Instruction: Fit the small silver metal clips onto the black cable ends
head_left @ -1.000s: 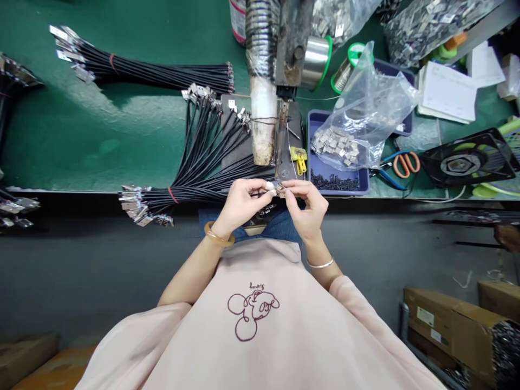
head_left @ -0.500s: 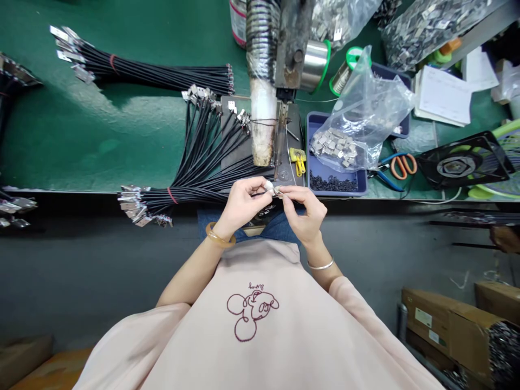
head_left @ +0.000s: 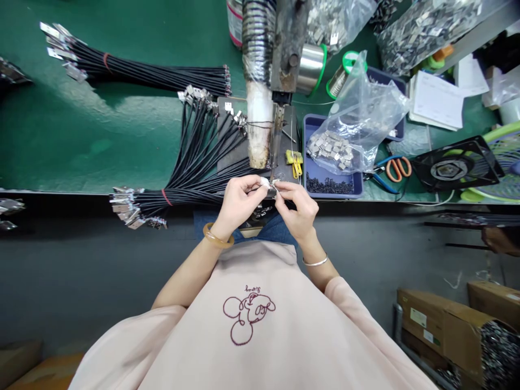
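My left hand [head_left: 239,203] and my right hand [head_left: 296,208] meet at the front edge of the green bench [head_left: 101,135], fingers pinched together around a small metal connector [head_left: 271,187] on the end of a black cable. Just beyond my fingertips stands the soldering fixture [head_left: 268,81] with its pale tube and a dark base plate. A bundle of black cables with metal ends [head_left: 190,173], tied with a red band, fans out left of my left hand. A clear bag of small metal shells [head_left: 349,135] rests in a blue tray [head_left: 353,190] to the right.
A second cable bundle [head_left: 134,70] lies at the back left. Orange-handled scissors [head_left: 396,168], a black fan [head_left: 455,168], solder spools [head_left: 314,62], papers [head_left: 434,100] and more bagged parts [head_left: 418,27] crowd the right. Cardboard boxes [head_left: 439,325] stand on the floor at lower right.
Both hands stay pinched on the connector with only small finger shifts. The whole view has slid slightly left and down as my head moved.
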A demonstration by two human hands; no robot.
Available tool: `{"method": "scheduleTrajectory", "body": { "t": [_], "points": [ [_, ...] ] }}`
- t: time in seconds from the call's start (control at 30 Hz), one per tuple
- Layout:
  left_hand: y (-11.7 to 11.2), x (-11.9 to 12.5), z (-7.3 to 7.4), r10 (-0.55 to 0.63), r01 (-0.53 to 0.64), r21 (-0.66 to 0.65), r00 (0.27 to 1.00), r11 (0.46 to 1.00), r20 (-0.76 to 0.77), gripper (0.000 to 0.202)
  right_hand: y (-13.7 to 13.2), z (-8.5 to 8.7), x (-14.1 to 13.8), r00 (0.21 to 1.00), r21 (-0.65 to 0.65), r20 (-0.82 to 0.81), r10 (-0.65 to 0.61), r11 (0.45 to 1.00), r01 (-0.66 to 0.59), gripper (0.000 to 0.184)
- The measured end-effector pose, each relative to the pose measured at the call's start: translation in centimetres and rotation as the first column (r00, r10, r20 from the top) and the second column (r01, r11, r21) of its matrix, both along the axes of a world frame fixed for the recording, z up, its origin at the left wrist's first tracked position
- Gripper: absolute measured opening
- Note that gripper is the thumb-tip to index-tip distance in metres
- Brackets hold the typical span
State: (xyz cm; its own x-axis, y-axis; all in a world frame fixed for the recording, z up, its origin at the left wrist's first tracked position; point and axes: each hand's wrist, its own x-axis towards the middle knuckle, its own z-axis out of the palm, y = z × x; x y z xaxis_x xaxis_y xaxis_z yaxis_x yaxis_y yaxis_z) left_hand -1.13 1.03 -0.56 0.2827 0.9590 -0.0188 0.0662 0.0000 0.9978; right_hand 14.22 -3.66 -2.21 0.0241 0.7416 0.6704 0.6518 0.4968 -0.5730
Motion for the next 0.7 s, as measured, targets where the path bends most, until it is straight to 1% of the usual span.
{"method": "scheduleTrajectory", "body": {
  "t": [0.13,0.3,0.47,0.6,0.7],
  "points": [
    [0.13,0.18,-0.04,0.027,-0.027,-0.018,1.000,0.999,0.008,0.013,0.30,0.17,0.09,0.998,0.016,0.063,-0.007,1.000,0.006,0.013],
    [0.24,0.27,0.37,0.052,-0.051,-0.017,0.998,0.999,0.025,0.014,0.47,0.58,0.11,0.992,0.067,0.124,-0.026,0.998,0.017,0.013],
    [0.13,0.15,0.49,0.028,-0.028,-0.035,0.999,0.999,0.022,0.014,0.27,0.33,0.32,0.986,0.046,0.167,-0.008,0.999,0.000,0.015],
    [0.06,0.15,0.34,0.028,-0.027,-0.035,0.999,0.999,0.024,0.013,0.26,0.10,0.44,0.985,0.070,0.170,0.017,0.997,-0.029,0.015],
    [0.08,0.15,0.25,0.032,-0.031,-0.024,0.999,0.999,0.023,0.014,0.31,0.28,0.39,0.987,0.067,0.161,0.025,0.997,-0.036,0.015]
  ]
}}
